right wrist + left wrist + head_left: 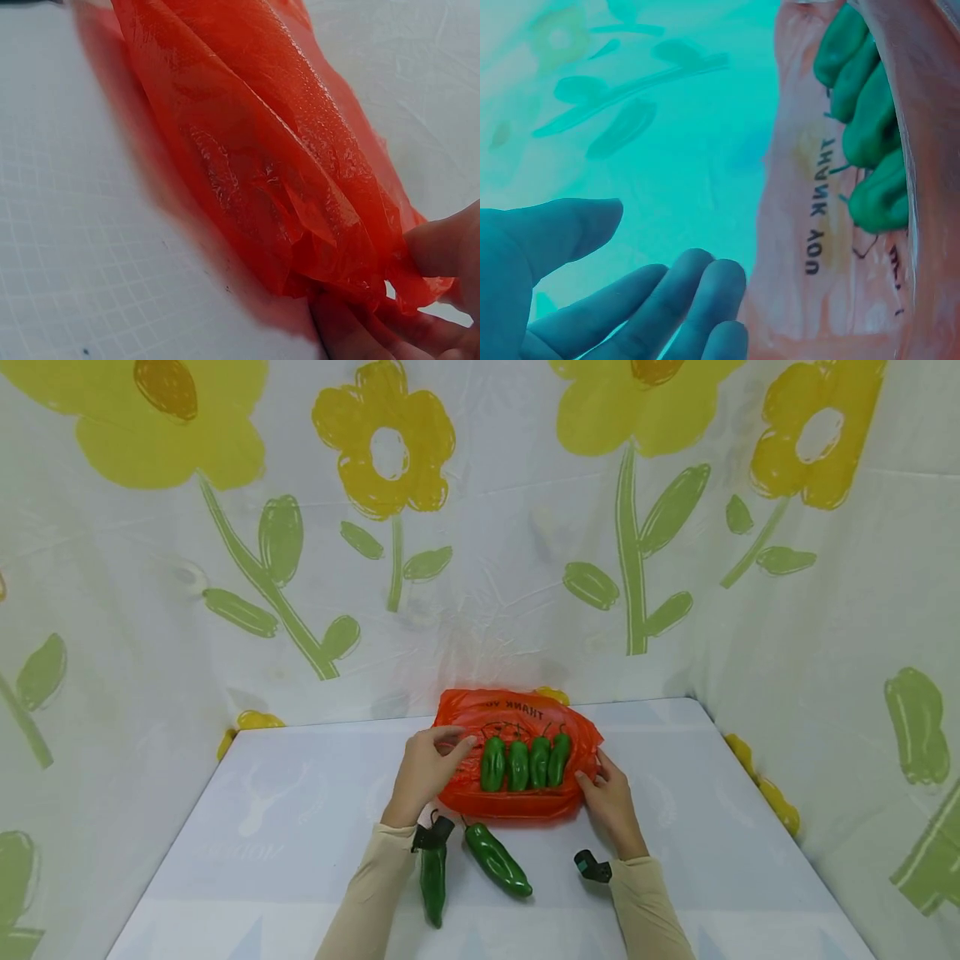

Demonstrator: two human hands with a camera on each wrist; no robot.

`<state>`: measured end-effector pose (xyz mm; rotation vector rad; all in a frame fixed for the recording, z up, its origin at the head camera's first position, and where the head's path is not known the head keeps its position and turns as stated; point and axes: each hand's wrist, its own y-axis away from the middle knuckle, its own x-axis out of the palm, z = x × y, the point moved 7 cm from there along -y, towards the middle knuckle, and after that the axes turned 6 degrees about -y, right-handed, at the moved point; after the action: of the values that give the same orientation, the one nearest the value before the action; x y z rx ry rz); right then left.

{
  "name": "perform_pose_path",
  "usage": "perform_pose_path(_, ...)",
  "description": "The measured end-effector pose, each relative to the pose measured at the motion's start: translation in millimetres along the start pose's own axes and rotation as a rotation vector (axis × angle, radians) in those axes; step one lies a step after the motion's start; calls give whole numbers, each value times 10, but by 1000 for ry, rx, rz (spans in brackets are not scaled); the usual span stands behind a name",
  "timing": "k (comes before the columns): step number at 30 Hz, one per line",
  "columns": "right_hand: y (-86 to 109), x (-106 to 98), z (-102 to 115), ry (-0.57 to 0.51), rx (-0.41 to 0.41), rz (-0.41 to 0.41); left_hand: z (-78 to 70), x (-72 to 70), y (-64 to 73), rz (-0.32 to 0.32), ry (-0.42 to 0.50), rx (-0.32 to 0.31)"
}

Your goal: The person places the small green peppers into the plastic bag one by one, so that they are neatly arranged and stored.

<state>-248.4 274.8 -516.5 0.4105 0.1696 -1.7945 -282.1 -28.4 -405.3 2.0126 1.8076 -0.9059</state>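
Observation:
A red plastic bag [517,807] lies on the table, its mouth gaping, with several green peppers [518,767] side by side in it. My right hand [611,797] pinches the bag's right edge; the right wrist view shows the thumb [442,247] on top of the crumpled film [255,172] and fingers beneath. At the bag's left side is my left hand [427,772]. Its thumb and fingers are spread apart with nothing between them in the left wrist view. Two more green peppers lie in front of the bag, one slanted [498,860] and one [432,885] by the left forearm.
The white table [285,827] has faint printed patterns. Behind and beside it hangs a white curtain [495,568] with yellow flowers and green leaves. Dark wrist cameras [592,866] are worn on both arms.

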Motion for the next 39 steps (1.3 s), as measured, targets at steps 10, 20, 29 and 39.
perform_pose_path(10, 10, -6, -13, 6, 7, 7, 175, -251, 231, -70, 106, -44)
perform_pose_path(20, 15, 11, 8, 3, 8, 7, 401, -324, 455, -102, 133, -136)
perform_pose_path(29, 23, 9, 2, 1, 8, 8, 537, -334, 628, -91, 157, -227)
perform_pose_path(39, -13, -2, -28, -4, 7, 15, 743, -332, 811, -91, 117, -302)
